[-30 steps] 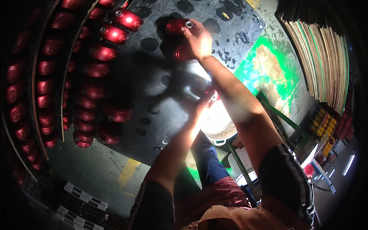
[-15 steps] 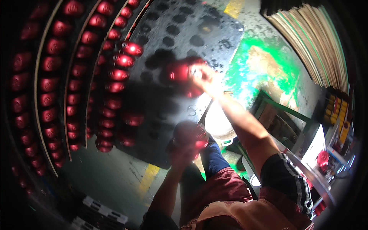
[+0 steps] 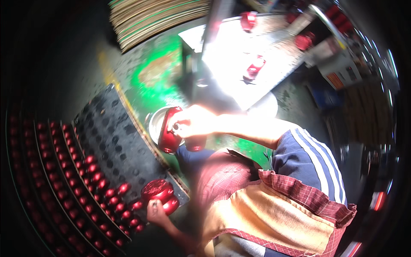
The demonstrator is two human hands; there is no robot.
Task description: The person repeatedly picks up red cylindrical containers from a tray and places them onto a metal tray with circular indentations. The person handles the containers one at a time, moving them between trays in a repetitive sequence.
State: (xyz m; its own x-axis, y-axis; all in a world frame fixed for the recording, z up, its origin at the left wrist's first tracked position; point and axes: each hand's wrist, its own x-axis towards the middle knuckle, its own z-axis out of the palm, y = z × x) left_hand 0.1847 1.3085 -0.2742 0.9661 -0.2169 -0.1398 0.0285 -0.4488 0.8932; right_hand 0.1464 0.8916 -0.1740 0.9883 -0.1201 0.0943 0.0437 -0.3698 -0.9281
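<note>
Right fingers round red piece, forearm sideways

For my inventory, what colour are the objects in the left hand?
The objects are glossy red; head view shows them best.

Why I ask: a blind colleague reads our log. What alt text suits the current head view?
A person's right hand holds a rounded red piece; the left hand is at two more by a dark sheet. Rows of similar pieces line the lower left; a glaring table is at top.

Dozens of red vessels, one stack of sheets
</note>
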